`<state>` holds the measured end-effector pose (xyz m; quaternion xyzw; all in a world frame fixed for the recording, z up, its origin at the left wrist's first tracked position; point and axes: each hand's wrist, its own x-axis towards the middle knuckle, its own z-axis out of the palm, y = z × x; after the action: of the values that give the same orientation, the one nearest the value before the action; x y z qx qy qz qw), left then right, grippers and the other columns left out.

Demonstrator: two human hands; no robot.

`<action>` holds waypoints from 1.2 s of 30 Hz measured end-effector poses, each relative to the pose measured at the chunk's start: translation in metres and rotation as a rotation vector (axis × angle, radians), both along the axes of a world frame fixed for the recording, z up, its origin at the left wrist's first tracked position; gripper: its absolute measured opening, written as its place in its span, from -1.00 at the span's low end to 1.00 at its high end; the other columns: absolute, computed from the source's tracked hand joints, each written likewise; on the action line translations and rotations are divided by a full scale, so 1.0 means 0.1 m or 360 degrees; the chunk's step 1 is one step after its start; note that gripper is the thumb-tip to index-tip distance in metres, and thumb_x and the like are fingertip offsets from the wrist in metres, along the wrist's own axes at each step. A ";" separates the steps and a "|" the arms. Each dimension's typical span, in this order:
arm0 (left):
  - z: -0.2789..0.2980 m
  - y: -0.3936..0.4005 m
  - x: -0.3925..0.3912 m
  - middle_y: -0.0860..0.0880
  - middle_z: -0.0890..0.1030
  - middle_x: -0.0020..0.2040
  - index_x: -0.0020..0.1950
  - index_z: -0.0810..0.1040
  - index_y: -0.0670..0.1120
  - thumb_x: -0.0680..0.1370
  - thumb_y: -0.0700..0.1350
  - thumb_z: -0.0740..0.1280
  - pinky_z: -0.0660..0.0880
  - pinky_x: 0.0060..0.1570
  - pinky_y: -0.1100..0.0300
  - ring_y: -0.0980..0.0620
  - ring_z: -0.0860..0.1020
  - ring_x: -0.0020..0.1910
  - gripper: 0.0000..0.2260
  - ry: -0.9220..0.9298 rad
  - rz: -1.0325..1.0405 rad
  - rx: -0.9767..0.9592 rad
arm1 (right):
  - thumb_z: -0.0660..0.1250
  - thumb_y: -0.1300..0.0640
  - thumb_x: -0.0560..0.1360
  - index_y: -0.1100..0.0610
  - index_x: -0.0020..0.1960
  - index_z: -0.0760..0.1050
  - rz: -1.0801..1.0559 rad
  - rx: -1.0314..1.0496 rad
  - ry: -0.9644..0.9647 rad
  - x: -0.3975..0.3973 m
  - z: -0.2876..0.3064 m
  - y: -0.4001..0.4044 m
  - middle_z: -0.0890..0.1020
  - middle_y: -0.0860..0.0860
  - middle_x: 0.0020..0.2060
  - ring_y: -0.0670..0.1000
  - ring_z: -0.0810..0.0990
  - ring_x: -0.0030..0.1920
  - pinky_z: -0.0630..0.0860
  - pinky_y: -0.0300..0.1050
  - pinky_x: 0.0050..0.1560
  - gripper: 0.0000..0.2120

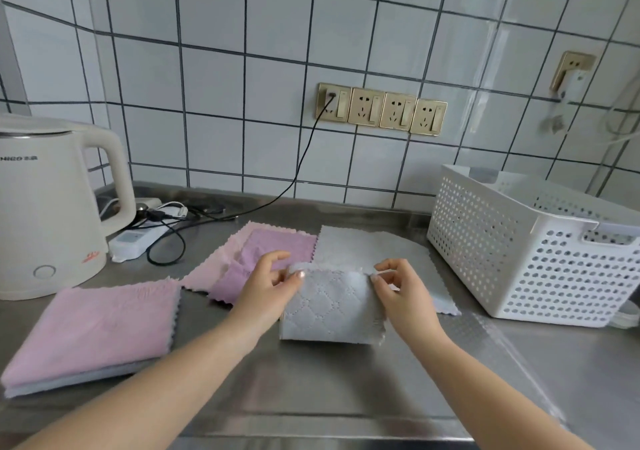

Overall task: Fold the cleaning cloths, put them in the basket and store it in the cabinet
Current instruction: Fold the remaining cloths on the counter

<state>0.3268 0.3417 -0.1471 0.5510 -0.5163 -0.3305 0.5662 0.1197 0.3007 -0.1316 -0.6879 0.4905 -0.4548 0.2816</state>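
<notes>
At centre frame, the grey cloth [330,305] shows a stitched diamond quilt pattern. Behind it lie a plain grey cloth [374,248] and pink cloths [273,247]. At lower left a pink folded cloth [100,325] tops a grey one. The white basket [526,252] is dotted with holes; the bench [346,380] is steel grey, the kettle [52,207] cream.

1. Kettle [52,207], sitting at 9 o'clock: dark lettering is showing on the upper body, cut off at the frame's left edge, reading "NICO" plus two small characters that are blurring out.
2. Same kettle, low on the body toward 8 o'clock: a small red mark is showing, too small to read.
3. Wall sockets [381,109] at 12 o'clock: no readable markings are showing.
</notes>
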 end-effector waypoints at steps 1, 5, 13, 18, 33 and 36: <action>-0.02 -0.15 0.03 -0.02 0.59 0.06 0.24 0.37 0.13 0.52 -0.06 0.35 0.40 -0.13 0.31 0.05 0.54 0.00 -0.68 0.0055 0.0018 0.0090 | 0.29 0.08 0.54 -0.08 -0.07 0.40 -0.0039 0.0066 0.0052 0.03 -0.04 -0.16 0.59 -0.14 -0.20 -0.06 0.52 -0.24 0.43 -0.19 -0.21 -0.92; -0.11 -0.57 0.14 -0.01 0.59 0.01 0.34 0.34 0.00 0.53 -0.11 0.36 0.42 0.04 0.20 0.03 0.55 0.02 -0.58 -0.0020 0.0094 0.0209 | 0.26 0.06 0.56 0.01 0.02 0.44 -0.0112 0.0201 0.0188 0.14 -0.10 -0.58 0.55 -0.14 -0.16 -0.10 0.51 -0.17 0.45 -0.16 -0.17 -0.93; -0.26 -1.23 0.30 0.05 0.62 -0.19 0.26 0.43 -0.09 0.50 -0.12 0.38 0.46 0.03 0.08 -0.03 0.59 -0.08 -0.65 -0.0525 0.0203 0.0323 | 0.26 0.11 0.55 0.05 0.03 0.47 -0.0158 0.0319 0.0432 0.28 -0.20 -1.19 0.53 -0.06 -0.18 -0.08 0.48 -0.27 0.37 -0.25 -0.34 -0.92; -0.22 -1.22 0.28 -0.02 0.57 0.08 0.29 0.43 -0.07 0.51 -0.08 0.36 0.44 0.03 0.17 0.02 0.53 -0.01 -0.64 -0.0919 0.0228 0.0265 | 0.26 0.07 0.54 0.04 0.08 0.53 -0.0192 0.0344 0.0626 0.28 -0.23 -1.29 0.61 0.03 0.05 0.01 0.54 -0.08 0.43 -0.21 -0.18 -0.84; -0.37 -0.93 -0.08 0.04 -0.01 0.56 0.55 0.02 -0.03 0.66 -0.02 -0.04 -0.12 0.50 0.06 0.06 -0.06 0.53 -0.55 -0.1923 -0.0250 0.0267 | -0.08 -0.16 0.62 -0.04 0.53 0.00 0.0082 0.0154 0.1490 0.43 -0.50 -0.67 -0.01 -0.07 0.54 -0.03 -0.05 0.53 -0.04 0.17 0.45 -0.49; -0.31 -0.87 -0.08 -0.03 -0.01 0.57 0.55 0.04 -0.02 0.64 0.07 0.00 -0.04 0.49 0.06 -0.01 -0.03 0.54 -0.51 -0.1827 -0.0169 0.0349 | -0.03 -0.23 0.58 -0.02 0.52 0.02 0.0030 0.0246 0.1421 0.35 -0.43 -0.66 0.01 0.03 0.53 0.07 0.09 0.50 0.07 0.12 0.44 -0.43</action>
<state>0.3192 0.2544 -0.1778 0.6706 -0.7300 -0.0586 0.1184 0.1544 0.2349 -0.1747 -0.7980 0.5903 -0.0732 0.0971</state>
